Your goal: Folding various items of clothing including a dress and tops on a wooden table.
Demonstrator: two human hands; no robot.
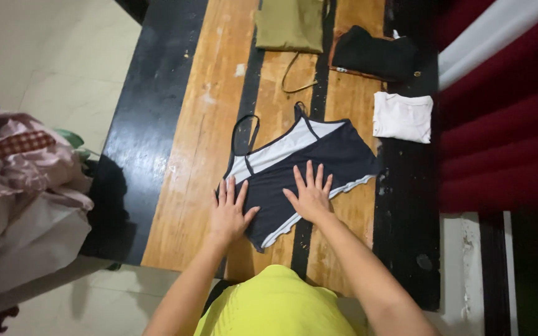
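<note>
A dark navy strappy top with white trim [319,155] lies spread on the wooden table [200,137]. My left hand [230,211] presses flat on its lower left edge, fingers apart. My right hand [311,194] lies flat on the middle of the garment, fingers spread. Neither hand grips anything. The top's thin straps loop toward the far side of the table.
A folded white cloth [402,116], a folded black garment [373,55] and an olive folded garment [291,25] lie at the far end. A heap of clothes [20,186] sits left of the table. Red fabric [505,124] hangs on the right.
</note>
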